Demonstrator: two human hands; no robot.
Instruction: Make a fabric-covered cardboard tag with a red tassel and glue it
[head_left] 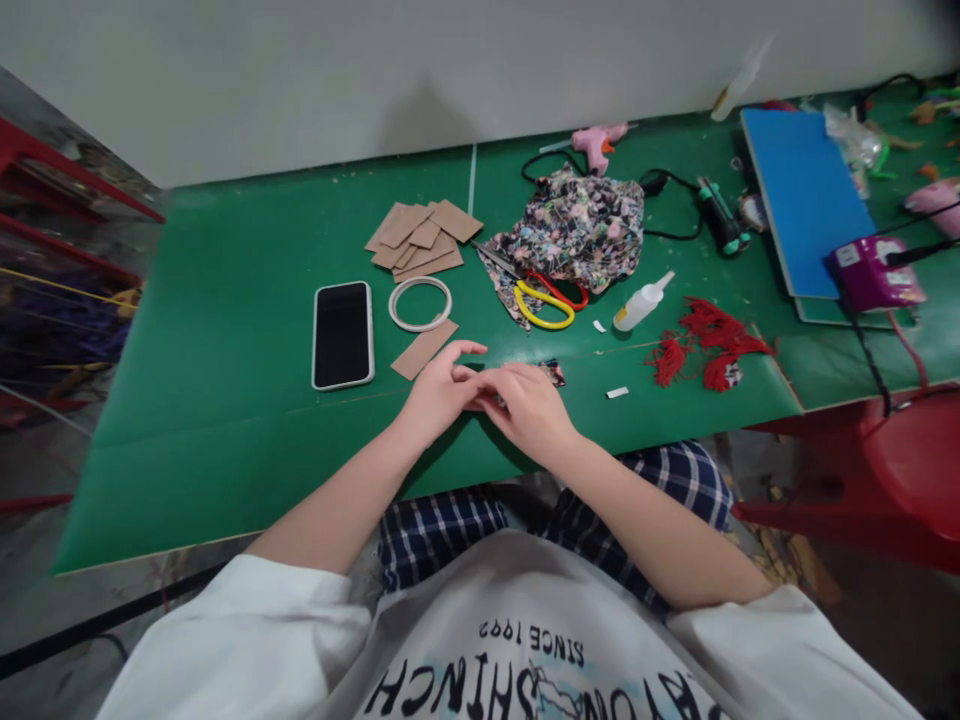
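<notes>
Pressing 1 small floral fabric piece (553,372) flat, left hand (439,392) and right hand (529,405) together pinching it; next likely needs glue bottle (641,303).

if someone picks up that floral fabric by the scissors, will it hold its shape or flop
The floral fabric lies crumpled in soft folds, so it would probably droop and flop. It looks thin, so likely light. One edge lies under the scissors, which might drag along.
</notes>
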